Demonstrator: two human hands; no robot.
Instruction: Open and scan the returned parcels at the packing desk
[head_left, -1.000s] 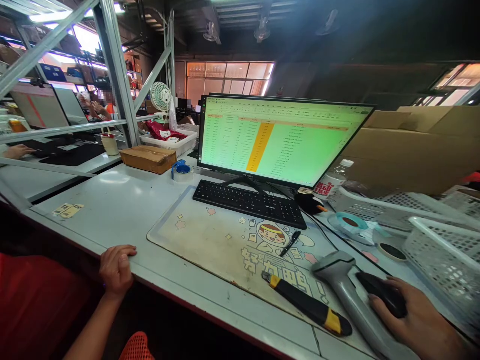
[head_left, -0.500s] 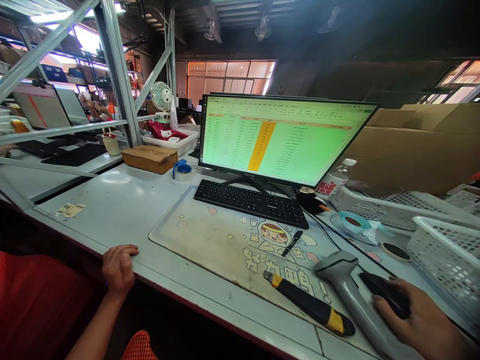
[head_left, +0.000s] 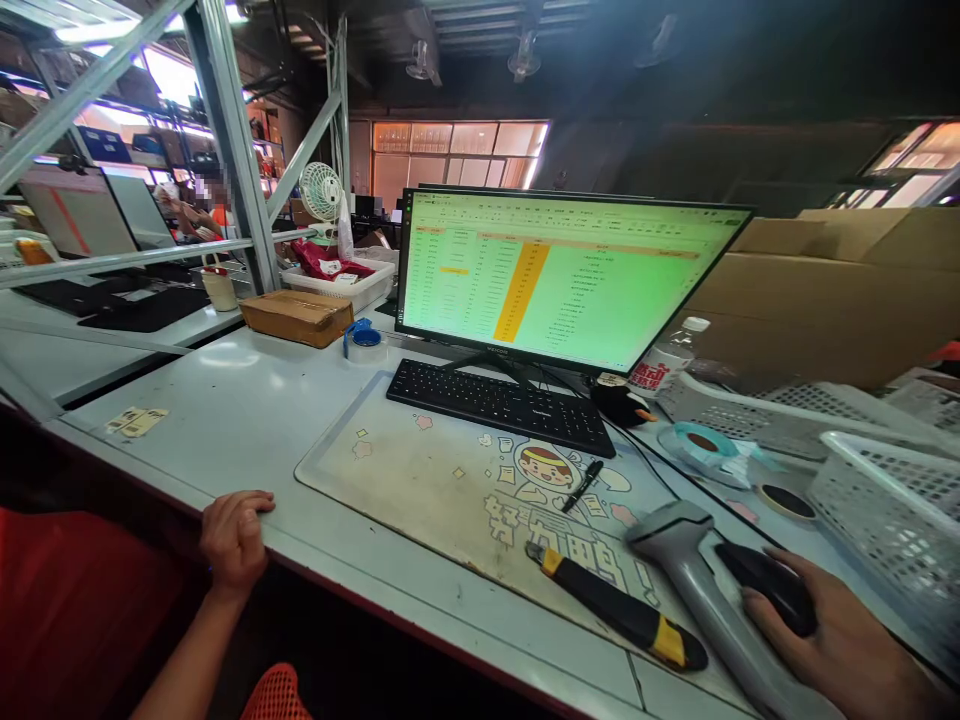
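My right hand (head_left: 847,630) is wrapped round a black computer mouse (head_left: 766,588) at the right end of the desk mat (head_left: 405,490). Beside the mouse lies a grey barcode scanner (head_left: 701,575), its head to the upper left. A black and yellow utility knife (head_left: 615,606) rests on the mat, left of the scanner. On the table's front edge sits my left hand (head_left: 236,540), fingers curled in and no object visible in it. A monitor (head_left: 570,285) shows a green spreadsheet with an orange column, behind a black keyboard (head_left: 499,405).
A black pen (head_left: 583,486) lies on the mat. Tape rolls (head_left: 697,450) and white plastic baskets (head_left: 892,510) stand at right, before a large cardboard box (head_left: 810,300). At left are a small brown box (head_left: 298,318), blue tape (head_left: 365,338) and a metal frame post (head_left: 229,140). A person sits far behind.
On the monitor, a small orange-yellow highlighted cell has appeared left of the orange column. The view has shifted very slightly; both hands stay in place.
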